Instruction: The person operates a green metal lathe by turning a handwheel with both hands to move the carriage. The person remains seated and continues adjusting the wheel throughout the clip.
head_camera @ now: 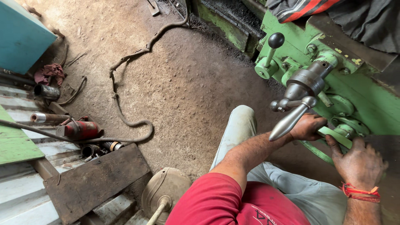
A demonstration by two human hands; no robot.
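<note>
Left hand (307,127) clamped on green handwheel (333,135) rim of green machine (366,100), at upper side, behind steel crank handle (291,118). Right hand (359,162) closed over same rim lower down, red thread at wrist; two grips likely for more turning force. Steel crank handle juts across left hand, crowding it. Black-knobbed lever (273,46) above, apart. On dirt floor (187,83): hose (125,121), red jack (81,130), wooden board (96,181), round metal disc (164,193) near knee.
</note>
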